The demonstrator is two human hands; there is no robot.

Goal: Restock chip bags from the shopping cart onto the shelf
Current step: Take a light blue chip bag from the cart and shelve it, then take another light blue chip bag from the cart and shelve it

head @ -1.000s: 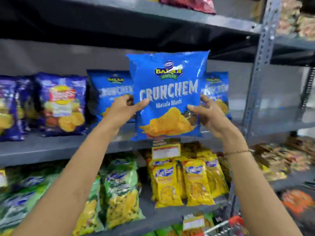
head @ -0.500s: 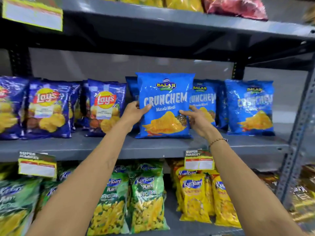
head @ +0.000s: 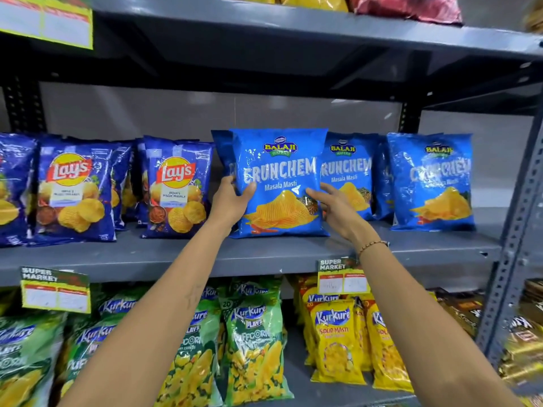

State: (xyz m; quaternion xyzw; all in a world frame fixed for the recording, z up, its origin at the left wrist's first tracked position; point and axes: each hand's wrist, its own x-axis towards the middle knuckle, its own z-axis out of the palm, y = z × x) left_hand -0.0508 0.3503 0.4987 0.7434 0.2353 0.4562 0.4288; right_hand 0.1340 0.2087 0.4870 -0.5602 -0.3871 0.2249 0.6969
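A blue Crunchem chip bag [head: 279,183] stands upright on the grey middle shelf [head: 264,254], in front of another bag of the same kind. My left hand [head: 232,201] grips its left edge, thumb on the front. At the bag's lower right edge is my right hand [head: 335,207], thumb on the front and fingers slipped behind. Two more Crunchem bags [head: 346,177] [head: 432,183] stand to the right on the same shelf. The shopping cart is out of view.
Lay's bags [head: 176,186] fill the shelf to the left. Green Kurkure bags [head: 252,342] and yellow ones [head: 335,339] stand on the shelf below. Price tags [head: 342,276] hang on the shelf edge. A steel upright [head: 517,245] bounds the right side, another shelf [head: 293,27] hangs above.
The bag has gone from held in the air before the shelf to standing on the shelf board. Both hands went with it, still at its sides.
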